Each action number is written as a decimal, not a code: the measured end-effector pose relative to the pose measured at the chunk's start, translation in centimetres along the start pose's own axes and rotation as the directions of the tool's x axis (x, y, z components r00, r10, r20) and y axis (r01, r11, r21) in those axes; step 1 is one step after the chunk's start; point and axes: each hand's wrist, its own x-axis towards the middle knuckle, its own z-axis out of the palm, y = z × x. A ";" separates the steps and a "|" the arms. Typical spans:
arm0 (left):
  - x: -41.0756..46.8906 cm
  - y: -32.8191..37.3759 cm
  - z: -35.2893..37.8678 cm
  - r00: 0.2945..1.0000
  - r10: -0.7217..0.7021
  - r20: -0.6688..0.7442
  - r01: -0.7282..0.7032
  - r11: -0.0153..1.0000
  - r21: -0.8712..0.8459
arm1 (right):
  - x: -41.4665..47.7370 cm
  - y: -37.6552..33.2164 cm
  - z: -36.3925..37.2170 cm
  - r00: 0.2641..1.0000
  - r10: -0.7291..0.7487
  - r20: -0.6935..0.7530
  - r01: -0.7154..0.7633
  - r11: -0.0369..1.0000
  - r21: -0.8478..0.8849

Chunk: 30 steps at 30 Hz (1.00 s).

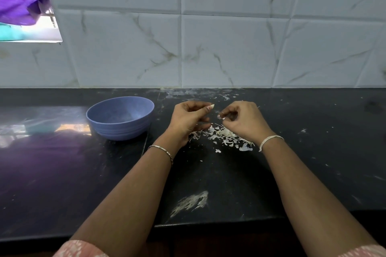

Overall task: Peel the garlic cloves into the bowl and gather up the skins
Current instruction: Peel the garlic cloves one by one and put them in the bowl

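- A garlic clove (211, 107), pale and pointed, sticks out from the fingertips of the left hand (189, 118), which pinches it between thumb and curled fingers just above the surface.
- The right hand (245, 120) is close beside it, fingers curled, pinching a small scrap of skin (221, 117) between thumb and forefinger. The two hands are near each other but not touching.
- Below and between the hands, a loose pile of garlic skins (224, 137) lies on the surface and runs under the right wrist. A few stray flakes lie toward the near side.
- A blue bowl (123, 129) stands upright to the left of the left hand, near it but apart. Whether any cloves lie inside cannot be told.
- The surface (302, 173) is dark, glossy stone flecked with small white marks, with a whitish smear (192, 202) near its front edge.
- A thin metal bracelet (161, 150) circles the left wrist and a white thread band (270, 141) the right. A patterned pink sleeve (79, 249) shows at the bottom.
- Behind the surface rises a wall of pale marbled tiles (229, 48). At the upper left is a window opening (41, 31) with purple cloth (16, 0) in it.
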 end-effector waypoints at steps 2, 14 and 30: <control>0.0 0.0 0.0 1.000 0.006 -0.010 -0.006 1.000 0.002 | -0.1 -0.2 -0.1 1.000 0.015 -0.007 -0.015 1.000 0.011; 0.2 -0.1 0.0 1.000 -0.001 -0.026 0.001 1.000 0.019 | 0.2 0.9 0.5 0.998 -0.048 -0.030 0.047 0.998 -0.045; -3.1 8.9 -7.5 0.870 0.490 0.054 -0.360 0.559 0.747 | -0.6 -1.4 1.4 0.975 -0.224 0.009 0.218 0.939 -0.267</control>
